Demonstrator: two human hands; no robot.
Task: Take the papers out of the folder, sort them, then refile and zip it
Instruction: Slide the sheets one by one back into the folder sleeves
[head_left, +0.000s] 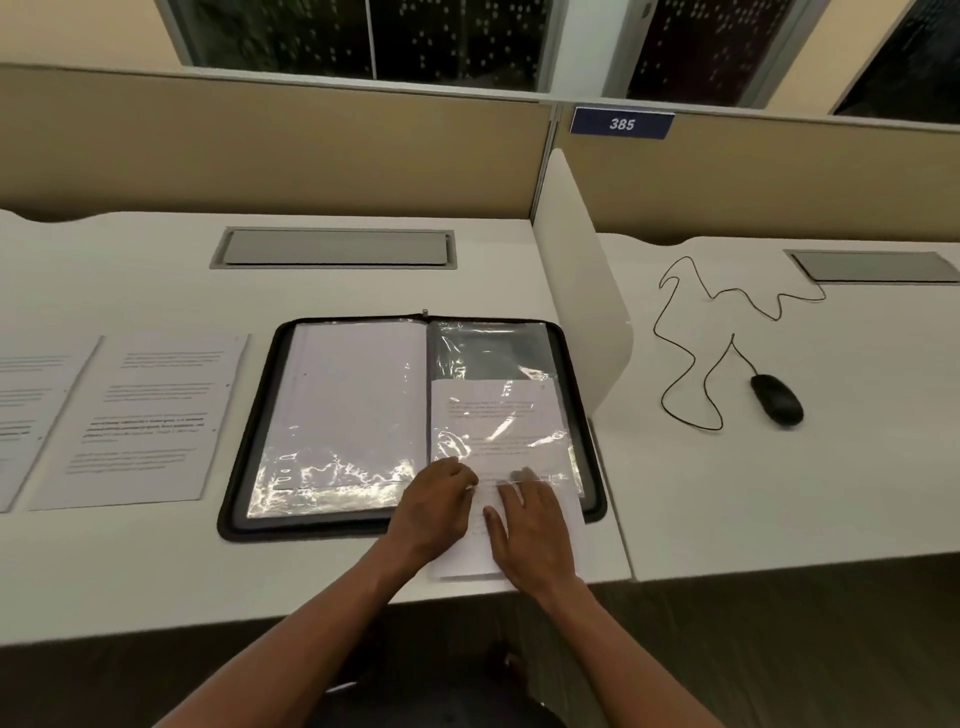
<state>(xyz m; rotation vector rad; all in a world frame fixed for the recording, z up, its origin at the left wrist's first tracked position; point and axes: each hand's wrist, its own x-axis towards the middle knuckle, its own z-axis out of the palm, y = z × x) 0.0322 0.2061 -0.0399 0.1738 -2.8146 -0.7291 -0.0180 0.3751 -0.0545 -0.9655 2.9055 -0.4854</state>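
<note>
A black zip folder (244, 441) lies open on the white desk, with clear plastic sleeves on both sides. A printed sheet (498, 415) sits partway inside the right sleeve (483, 353), its lower end sticking out over the folder's near edge. My left hand (434, 506) pinches the sleeve's lower edge beside the spine. My right hand (530, 525) lies flat on the protruding part of the sheet, fingers straight. The left sleeve (348, 405) holds a white sheet. Two printed sheets lie on the desk left of the folder, one (150, 415) near it and another (26, 410) at the frame's edge.
A white divider panel (576, 291) stands just right of the folder. Beyond it a black mouse (776, 399) with a looping cable lies on the neighbouring desk. A grey cable hatch (335, 248) is set into the desk behind the folder. The desk's front edge runs close under my hands.
</note>
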